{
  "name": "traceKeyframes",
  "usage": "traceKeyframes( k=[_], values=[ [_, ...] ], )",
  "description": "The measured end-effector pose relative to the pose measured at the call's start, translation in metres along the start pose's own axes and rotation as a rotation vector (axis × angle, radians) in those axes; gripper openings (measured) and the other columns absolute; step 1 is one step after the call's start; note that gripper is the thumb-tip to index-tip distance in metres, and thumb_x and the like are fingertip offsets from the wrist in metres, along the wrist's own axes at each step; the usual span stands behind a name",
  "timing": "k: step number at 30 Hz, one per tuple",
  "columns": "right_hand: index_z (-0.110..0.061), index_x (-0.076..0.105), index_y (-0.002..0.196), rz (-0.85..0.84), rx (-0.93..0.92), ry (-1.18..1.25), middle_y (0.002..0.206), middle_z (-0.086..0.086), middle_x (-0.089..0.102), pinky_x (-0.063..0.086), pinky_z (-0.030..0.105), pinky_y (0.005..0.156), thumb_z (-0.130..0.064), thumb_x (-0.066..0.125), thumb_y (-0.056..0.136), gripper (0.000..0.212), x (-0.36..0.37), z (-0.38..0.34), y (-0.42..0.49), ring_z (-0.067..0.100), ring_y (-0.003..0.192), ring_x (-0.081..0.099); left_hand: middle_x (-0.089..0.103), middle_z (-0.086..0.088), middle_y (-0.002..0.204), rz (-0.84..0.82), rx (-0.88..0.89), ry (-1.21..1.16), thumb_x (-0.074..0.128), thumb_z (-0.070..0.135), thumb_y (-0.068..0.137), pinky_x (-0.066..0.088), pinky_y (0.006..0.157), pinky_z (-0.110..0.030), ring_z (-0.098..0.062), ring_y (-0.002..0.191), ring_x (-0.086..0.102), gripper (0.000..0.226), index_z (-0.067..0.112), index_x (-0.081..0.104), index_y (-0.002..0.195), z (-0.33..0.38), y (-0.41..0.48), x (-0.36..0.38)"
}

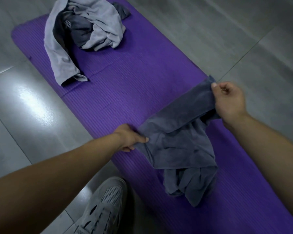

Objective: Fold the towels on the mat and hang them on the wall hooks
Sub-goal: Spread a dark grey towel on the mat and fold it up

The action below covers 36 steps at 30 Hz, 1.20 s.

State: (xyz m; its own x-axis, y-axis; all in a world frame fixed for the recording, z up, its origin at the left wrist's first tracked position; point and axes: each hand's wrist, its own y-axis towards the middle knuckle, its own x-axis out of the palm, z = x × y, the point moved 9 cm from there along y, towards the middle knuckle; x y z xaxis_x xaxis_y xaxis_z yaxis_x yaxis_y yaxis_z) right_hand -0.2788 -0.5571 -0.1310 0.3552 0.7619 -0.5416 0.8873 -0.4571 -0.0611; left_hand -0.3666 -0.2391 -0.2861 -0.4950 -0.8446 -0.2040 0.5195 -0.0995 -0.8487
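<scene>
Glossy grey tiled floor (243,31) reflects overhead light.

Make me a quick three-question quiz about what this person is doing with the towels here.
1. True or false: the left hand and the right hand both hold the dark grey towel.
2. What colour is the mat? A) green B) purple C) red
3. Fill in: the pile of unfolded towels lies at the mat's ___ end, away from the person.

Key: 1 true; 2 B; 3 far.
</scene>
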Motion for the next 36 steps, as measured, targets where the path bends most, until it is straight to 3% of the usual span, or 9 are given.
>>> traceKeyframes(
  k=[5, 13, 16, 19, 23, 28, 30, 34, 36],
  values=[
    [-0.021, 0.057, 0.074, -0.008, 0.062, -0.007, 0.058, -0.014, 0.054, 0.047, 0.025, 0.06, -0.031, 0.06, 0.096, 0.025, 0.003, 0.021, 0.01, 0.002, 0.056, 0.05, 0.075, -0.004, 0.094, -0.196, -0.039, -0.289, 0.083, 0.011, 0.078, 0.059, 0.065, -0.029, -0.015, 0.086, 0.071, 0.033, 0.007, 0.068, 0.107, -0.008, -0.003, 0.011],
    [-0.026, 0.057, 0.078, -0.037, -0.023, 0.094, 0.06, -0.017, 0.057, 0.041, 0.008, 0.057, -0.014, 0.059, 0.099, 0.024, 0.032, 0.007, 0.028, -0.009, 0.053, 0.05, 0.067, -0.013, 0.107, 0.081, 0.185, -0.901, 0.065, -0.003, 0.089, 0.06, 0.064, -0.026, -0.019, 0.088, 0.067, 0.037, 0.004, 0.06, 0.125, 0.007, 0.019, -0.085],
    [-0.021, 0.062, 0.087, -0.056, -0.016, 0.106, 0.072, -0.007, 0.058, 0.043, 0.01, 0.061, -0.017, 0.062, 0.097, 0.011, 0.057, 0.002, 0.058, -0.009, 0.056, 0.053, 0.067, -0.013, 0.096, 0.373, 0.239, -0.756, 0.071, -0.004, 0.086, 0.059, 0.06, -0.03, -0.021, 0.075, 0.065, 0.029, 0.016, 0.06, 0.103, -0.001, 0.022, -0.126],
    [-0.02, 0.064, 0.088, -0.051, 0.016, 0.138, 0.075, -0.005, 0.06, 0.045, 0.015, 0.064, -0.019, 0.065, 0.095, 0.008, 0.087, 0.0, 0.094, -0.008, 0.056, 0.053, 0.071, -0.01, 0.096, 0.548, 0.282, -0.479, 0.076, 0.003, 0.084, 0.06, 0.082, -0.045, -0.03, 0.086, 0.07, 0.029, 0.022, 0.062, 0.102, -0.002, 0.024, -0.156],
    [-0.009, 0.063, 0.104, -0.019, 0.014, 0.138, 0.078, -0.007, 0.059, 0.045, 0.011, 0.065, -0.015, 0.064, 0.096, 0.01, 0.126, -0.008, 0.138, -0.013, 0.054, 0.053, 0.067, 0.011, 0.089, 0.641, 0.337, -0.112, 0.07, 0.012, 0.087, 0.056, 0.083, -0.038, -0.017, 0.087, 0.067, 0.024, 0.029, 0.059, 0.098, 0.01, 0.018, -0.17],
    [-0.012, 0.058, 0.13, -0.218, 0.118, -0.18, 0.11, 0.008, 0.061, 0.044, 0.02, 0.087, -0.037, 0.066, 0.093, 0.045, 0.163, 0.025, 0.145, 0.015, 0.1, 0.06, 0.053, -0.008, 0.122, 0.795, 0.417, 0.486, 0.073, 0.032, 0.079, 0.04, 0.095, -0.046, -0.033, 0.115, 0.05, 0.042, 0.024, 0.062, 0.119, 0.034, 0.008, -0.144],
    [-0.01, 0.058, 0.129, -0.2, 0.114, -0.321, 0.113, 0.012, 0.065, 0.042, 0.021, 0.092, -0.038, 0.069, 0.091, 0.048, 0.147, 0.042, 0.136, 0.023, 0.107, 0.061, 0.049, -0.01, 0.134, 0.785, 0.557, 0.568, 0.073, 0.033, 0.078, 0.036, 0.101, -0.051, -0.034, 0.125, 0.043, 0.049, 0.022, 0.061, 0.124, 0.057, 0.004, -0.125],
    [-0.005, 0.065, 0.11, -0.163, 0.182, -0.313, 0.077, 0.003, 0.063, 0.045, 0.007, 0.063, -0.031, 0.071, 0.091, 0.033, 0.096, 0.079, 0.104, 0.017, 0.071, 0.06, 0.067, -0.002, 0.114, 0.497, 0.717, 0.505, 0.053, 0.041, 0.081, 0.048, 0.097, -0.043, -0.027, 0.109, 0.06, 0.039, 0.022, 0.067, 0.113, 0.102, 0.025, -0.078],
    [-0.01, 0.07, 0.089, -0.229, 0.229, -0.349, 0.069, 0.006, 0.066, 0.059, 0.03, 0.074, -0.036, 0.072, 0.089, 0.025, 0.079, 0.103, 0.086, 0.027, 0.07, 0.067, 0.07, 0.001, 0.108, 0.359, 0.767, 0.458, 0.057, 0.034, 0.083, 0.047, 0.097, -0.031, -0.021, 0.105, 0.062, 0.03, 0.022, 0.07, 0.108, 0.12, 0.036, -0.051]
  ],
)
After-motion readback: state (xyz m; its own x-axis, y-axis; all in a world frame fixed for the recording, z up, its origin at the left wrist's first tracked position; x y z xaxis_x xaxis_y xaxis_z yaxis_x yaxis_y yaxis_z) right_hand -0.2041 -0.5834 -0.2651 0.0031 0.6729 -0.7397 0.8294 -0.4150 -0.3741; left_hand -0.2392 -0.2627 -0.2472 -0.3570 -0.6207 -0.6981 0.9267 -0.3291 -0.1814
